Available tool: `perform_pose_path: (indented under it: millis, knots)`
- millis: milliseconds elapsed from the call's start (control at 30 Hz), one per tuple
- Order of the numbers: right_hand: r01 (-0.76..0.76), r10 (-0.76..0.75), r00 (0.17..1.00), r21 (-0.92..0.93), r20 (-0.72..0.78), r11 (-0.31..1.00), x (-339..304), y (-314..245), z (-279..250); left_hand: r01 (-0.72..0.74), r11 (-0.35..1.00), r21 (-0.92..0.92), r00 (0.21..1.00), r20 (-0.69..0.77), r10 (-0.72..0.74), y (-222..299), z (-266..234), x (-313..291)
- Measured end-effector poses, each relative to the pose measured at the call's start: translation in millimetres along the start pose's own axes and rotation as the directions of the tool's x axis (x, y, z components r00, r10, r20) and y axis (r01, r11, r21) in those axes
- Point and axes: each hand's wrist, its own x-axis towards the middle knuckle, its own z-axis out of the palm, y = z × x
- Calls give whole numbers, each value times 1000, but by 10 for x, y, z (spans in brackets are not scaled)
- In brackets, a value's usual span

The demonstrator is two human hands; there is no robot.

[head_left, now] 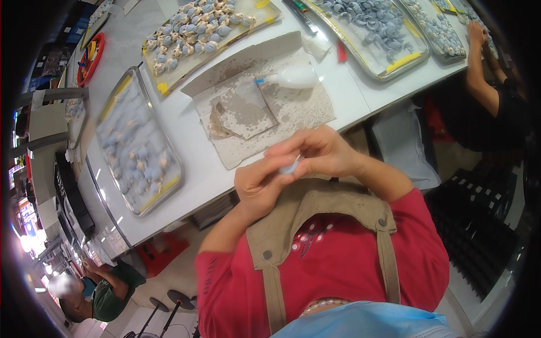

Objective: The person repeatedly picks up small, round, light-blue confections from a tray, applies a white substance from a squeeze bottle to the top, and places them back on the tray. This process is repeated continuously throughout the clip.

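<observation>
Both hands meet in front of my chest, just off the near edge of the white table. A small pale grey-blue piece (289,167) is pinched between the fingertips of my left hand (258,183) and my right hand (329,153). The fingers hide most of it, so its full shape cannot be told. Just beyond the hands lies a stained cardboard sheet (307,112) with one side folded up. On it are a smaller spattered board (248,112) and a white squeeze bottle (296,78) with a blue tip, lying on its side.
A metal-rimmed tray (179,163) of blue and beige pieces is at left. Small figures (194,31) stand on a board behind the cardboard. Another tray (394,72) holds curved grey-blue pieces. People's arms (479,73) (104,276) show at both sides; a red basket (93,59) is far left.
</observation>
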Motion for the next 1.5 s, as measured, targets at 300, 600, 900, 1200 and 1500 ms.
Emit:
perform_pose_path:
  millis: [300,600,900,1200,1500]
  knots:
    - [11,-9,999,45,-31,999,54,17,66,-26,998,-63,1000,4,26,-20,-48,11]
    - [185,-300,941,-501,-159,845,159,40,230,117,686,-719,987,11,-157,-169,-27,50]
    - [336,-600,791,-732,-124,593,250,191,236,266,389,-882,923,117,-365,-177,123,150]
    - [286,-552,812,-696,-190,659,247,128,275,293,275,-916,932,209,-296,-163,20,138]
    - [109,-616,702,-801,-357,589,125,163,-254,352,168,921,827,-390,406,207,-1649,252]
